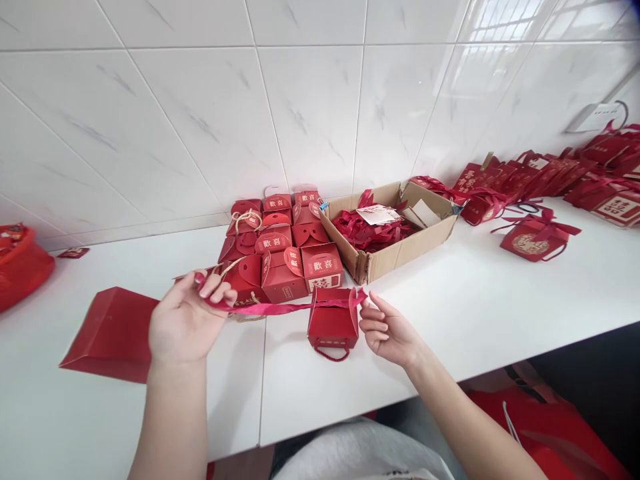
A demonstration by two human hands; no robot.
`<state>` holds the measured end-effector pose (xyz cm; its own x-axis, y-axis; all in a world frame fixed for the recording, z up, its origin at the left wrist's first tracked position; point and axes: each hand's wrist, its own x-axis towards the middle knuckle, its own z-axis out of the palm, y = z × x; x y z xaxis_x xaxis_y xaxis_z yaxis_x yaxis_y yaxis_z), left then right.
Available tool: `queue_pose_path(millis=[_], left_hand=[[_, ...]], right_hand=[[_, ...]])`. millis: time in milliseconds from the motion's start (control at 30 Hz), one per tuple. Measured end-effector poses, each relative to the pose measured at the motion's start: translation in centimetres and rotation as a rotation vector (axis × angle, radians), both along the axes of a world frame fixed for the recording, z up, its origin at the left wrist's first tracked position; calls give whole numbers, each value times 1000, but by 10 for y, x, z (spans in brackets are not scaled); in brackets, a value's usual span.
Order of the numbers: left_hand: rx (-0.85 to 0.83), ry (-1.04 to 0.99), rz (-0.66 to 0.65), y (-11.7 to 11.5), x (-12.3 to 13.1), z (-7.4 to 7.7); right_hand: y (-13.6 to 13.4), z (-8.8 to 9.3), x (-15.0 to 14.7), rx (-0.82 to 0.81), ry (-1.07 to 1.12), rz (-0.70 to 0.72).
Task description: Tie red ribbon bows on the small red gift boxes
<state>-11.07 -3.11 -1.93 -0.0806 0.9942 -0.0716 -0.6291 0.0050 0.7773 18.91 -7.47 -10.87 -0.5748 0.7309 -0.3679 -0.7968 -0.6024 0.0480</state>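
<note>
A small red gift box (pixel 332 327) with a cord handle stands on the white table in front of me. Through its top runs a dark pink ribbon (pixel 273 309), stretched out to the left. My left hand (pixel 187 320) is closed on the long end of this ribbon, raised above the table. At the box's right side, my right hand (pixel 387 330) pinches the short ribbon end with thumb and fingers. Just behind the box sits a group of red boxes (pixel 284 277) with gold lettering, some with twine handles.
An open cardboard box (pixel 400 252) holds loose ribbons and pale cards. A finished-looking red box with a bow (pixel 534 239) stands to the right, before rows of red boxes (pixel 535 175). On the left are a flat red carton (pixel 113 333) and a red bag (pixel 24 267). A tiled wall (pixel 310 113) rises behind.
</note>
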Motion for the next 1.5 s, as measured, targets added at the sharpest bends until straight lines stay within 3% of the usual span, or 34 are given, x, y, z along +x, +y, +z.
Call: queue_pose_path(millis=[233,400,500,600,667,733,800,867,933,1000,1200,1500], left_hand=[[-36,94,45,7,-11,-15],[-24,145,41,7,-14,-17],[9,174,24,7,-13,-16],[70,266,16,5,-8,-15],[128,393,23,3,-4,-15],[162,628,22,1,1,-16],[185,951,-55,0,8,-20],[221,1248,-221,1,13,-24],[261,1441,-383,3,17,-28],[259,1541,-465,6,19,-32],[209,1445,-556,9,14,-31],[102,1173,-553,11,21,-33]], right_hand=[[4,6,2,-35,-283,-170],[1,8,6,-45,-327,-169],[0,4,8,-24,-318,-32],[2,-6,10,12,-335,245],[6,-12,11,49,-397,373],[10,-16,11,82,-474,393],[13,-17,10,102,-525,350],[14,-16,9,120,-552,285],[14,-14,10,141,-574,202],[13,-13,11,167,-610,94],[3,-7,21,298,-799,-288],[-7,-1,25,328,-872,-450]])
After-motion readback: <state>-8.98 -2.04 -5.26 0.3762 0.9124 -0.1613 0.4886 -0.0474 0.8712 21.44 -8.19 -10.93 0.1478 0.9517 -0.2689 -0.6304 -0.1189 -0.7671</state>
